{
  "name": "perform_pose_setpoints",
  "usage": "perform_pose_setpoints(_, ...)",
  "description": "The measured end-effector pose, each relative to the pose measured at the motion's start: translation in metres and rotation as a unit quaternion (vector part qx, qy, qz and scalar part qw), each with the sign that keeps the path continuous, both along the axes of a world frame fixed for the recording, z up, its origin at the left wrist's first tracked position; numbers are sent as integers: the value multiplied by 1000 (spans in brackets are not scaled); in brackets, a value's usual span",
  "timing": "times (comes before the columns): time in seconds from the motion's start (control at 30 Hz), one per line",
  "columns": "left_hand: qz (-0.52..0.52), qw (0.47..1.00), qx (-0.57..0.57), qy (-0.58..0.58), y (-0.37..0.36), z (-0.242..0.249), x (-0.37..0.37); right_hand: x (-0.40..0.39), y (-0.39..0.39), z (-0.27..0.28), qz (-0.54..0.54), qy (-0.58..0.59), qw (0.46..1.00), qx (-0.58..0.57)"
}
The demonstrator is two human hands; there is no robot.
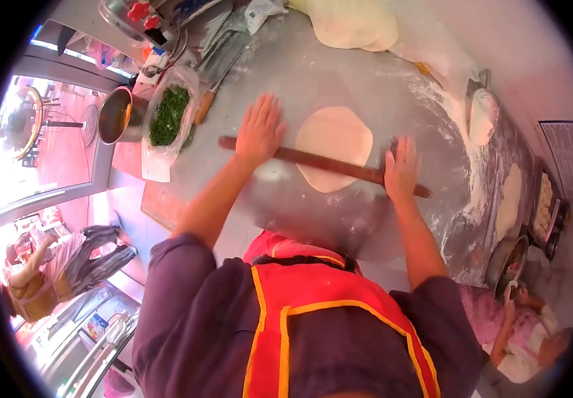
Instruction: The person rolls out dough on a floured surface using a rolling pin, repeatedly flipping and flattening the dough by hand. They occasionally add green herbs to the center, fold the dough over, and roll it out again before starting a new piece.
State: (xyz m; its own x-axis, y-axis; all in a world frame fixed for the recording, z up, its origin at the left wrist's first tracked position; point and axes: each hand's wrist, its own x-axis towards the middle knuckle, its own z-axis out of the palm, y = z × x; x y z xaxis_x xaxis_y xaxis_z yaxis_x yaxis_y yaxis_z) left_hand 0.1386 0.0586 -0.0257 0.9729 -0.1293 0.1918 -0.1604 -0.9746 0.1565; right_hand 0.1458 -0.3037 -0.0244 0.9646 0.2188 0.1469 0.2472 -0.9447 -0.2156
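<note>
A thin, roughly round sheet of dough [333, 136] lies on the floured metal worktop [246, 186]. Across its lower half runs a brown wooden rolling pin [329, 164], slanting down to the right. My left hand [260, 129] rests flat on the pin near its left end, fingers stretched forward. Towards the other end, my right hand [401, 169] presses on the pin with its palm, fingers extended and upright. Both hands are open and lie outside the dough's edges. Part of the dough is hidden beneath the pin.
Chopped greens [170, 116] fill a plastic bag at left, beside a metal pot [115, 116] and a wooden-handled tool [205, 106]. A larger dough piece [353, 23] lies at the back. One person [522, 335] works at lower right near a metal bowl [506, 262]; another [61, 265] is at left.
</note>
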Motion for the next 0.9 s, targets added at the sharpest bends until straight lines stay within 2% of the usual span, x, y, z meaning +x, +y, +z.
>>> perform_pose_setpoints(0.03, 9, 999, 6, -53, 0, 2, 7, 7, 3, 0, -11, -22, 1000, -19)
perform_pose_setpoints(0.1, 7, 1000, -22, -2, 0, 7, -32, -29, -2, -6, -13, 51, 999, -13)
perform_pose_setpoints(0.17, 7, 998, -60, 25, -3, 7, -93, -82, -10, 0, 49, -5, 999, -13)
perform_pose_setpoints(0.27, -26, 996, -87, 24, 3, 4, -130, -118, -16, 6, 82, 41, 996, 13)
perform_pose_setpoints(0.4, -74, 986, -115, 94, 7, 9, -119, 20, 32, -4, -41, 155, 954, 254)
perform_pose_setpoints(0.47, -79, 987, -124, 62, -1, 17, -125, 85, 70, -11, -107, 256, 921, 271)
perform_pose_setpoints(0.57, -67, 986, -134, 71, -12, 40, -147, 137, 96, -3, -52, 513, 834, 196)
perform_pose_setpoints(0.67, -35, 983, -156, 91, -23, 48, -169, 144, 131, -54, 168, 433, 862, 203)
perform_pose_setpoints(0.77, -24, 982, -162, 93, -29, 42, -177, 114, 192, -62, 313, 296, 894, 127)
perform_pose_setpoints(0.83, -25, 982, -166, 88, -30, 47, -173, 101, 224, -54, 327, 211, 919, 59)
perform_pose_setpoints(0.9, -27, 982, -163, 87, -29, 49, -172, 105, 222, -41, 282, 160, 945, 42)
